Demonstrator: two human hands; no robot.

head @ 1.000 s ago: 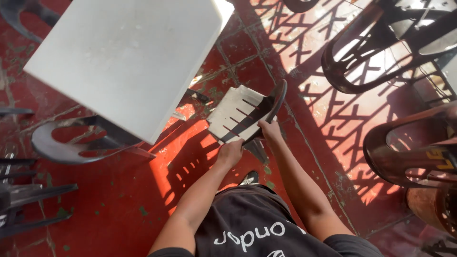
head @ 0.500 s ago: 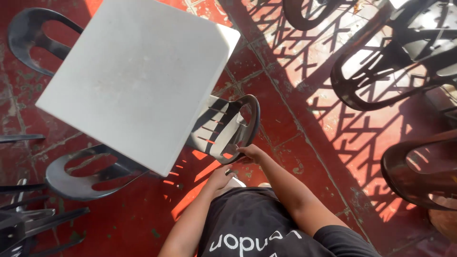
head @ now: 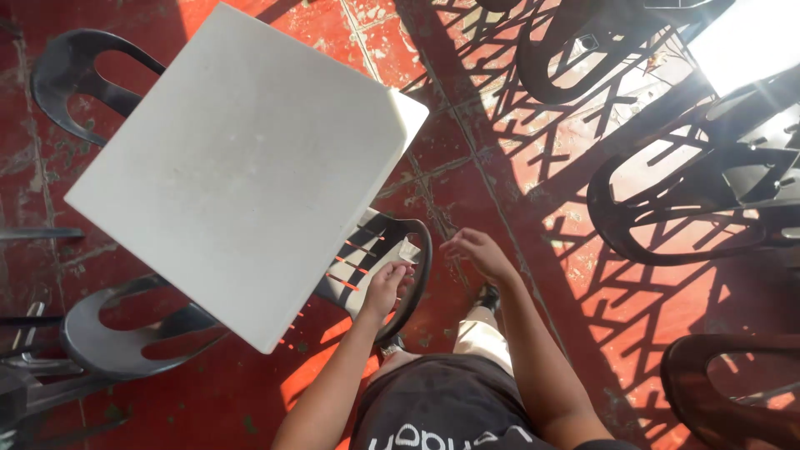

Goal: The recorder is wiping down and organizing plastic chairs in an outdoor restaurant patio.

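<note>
Floor [head: 250,408] here is red tile, worn and stained, with pale grout lines. Strong sun falls from the right and throws a lattice shadow over the tiles.

One white square bench [head: 242,171] stands in the middle left, its top bare and a little dusty. Around it I count three dark plastic chairs: one at the far corner [head: 71,79], one at the near left [head: 125,333], and one pushed under the near right edge, which I call the slatted chair [head: 392,267]. On the right side of the room there are more dark chairs, at least three [head: 667,208], partly cut by the picture edge, so I cannot give the full number.

The person stands just beside the slatted chair, wearing a black shirt and light trousers. The left hand [head: 387,287] lies on the back rim of the slatted chair, fingers curled around it in a grip. The right hand [head: 475,250] is held above the floor just to the right of that rim, fingers loosely bent, holding nothing and not touching the chair. The two hands are near each other but apart. A dark shoe [head: 489,296] shows under the right forearm.
</note>
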